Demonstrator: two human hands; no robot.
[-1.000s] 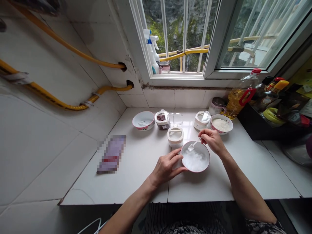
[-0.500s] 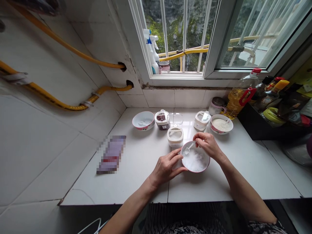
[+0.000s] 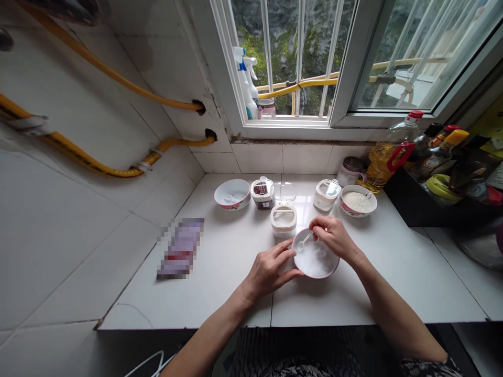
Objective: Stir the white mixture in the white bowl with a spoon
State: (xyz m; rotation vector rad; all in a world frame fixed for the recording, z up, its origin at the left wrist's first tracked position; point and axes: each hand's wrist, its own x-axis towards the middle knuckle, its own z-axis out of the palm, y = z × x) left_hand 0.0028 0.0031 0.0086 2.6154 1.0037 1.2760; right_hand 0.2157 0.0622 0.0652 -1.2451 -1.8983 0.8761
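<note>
A pink-rimmed bowl (image 3: 317, 266) holding white grains stands on the white tiled counter. My left hand (image 3: 271, 266) grips its left rim, thumb low on the near side and fingers along the far side. Pinched in my right hand (image 3: 330, 235) is a small white spoon (image 3: 302, 245), tilted, its head inside the bowl near the left wall. Just behind the bowl is a square clear canister (image 3: 283, 222) with a cream lid. Farther back sit a canister of dark red contents (image 3: 262, 193) and another clear canister (image 3: 326, 195) with pale contents.
A floral bowl (image 3: 231, 195) stands back left; another bowl with pale grains (image 3: 358, 202) is back right. Beyond are a lidded jar (image 3: 350, 172), an oil bottle (image 3: 379, 162) and a black box (image 3: 412, 201) of bottles. A blurred purple object (image 3: 181, 248) lies at left.
My right hand has shifted very slightly left with the spoon, which stays in the bowl. My left hand keeps its hold on the rim. The whole view has moved a little.
</note>
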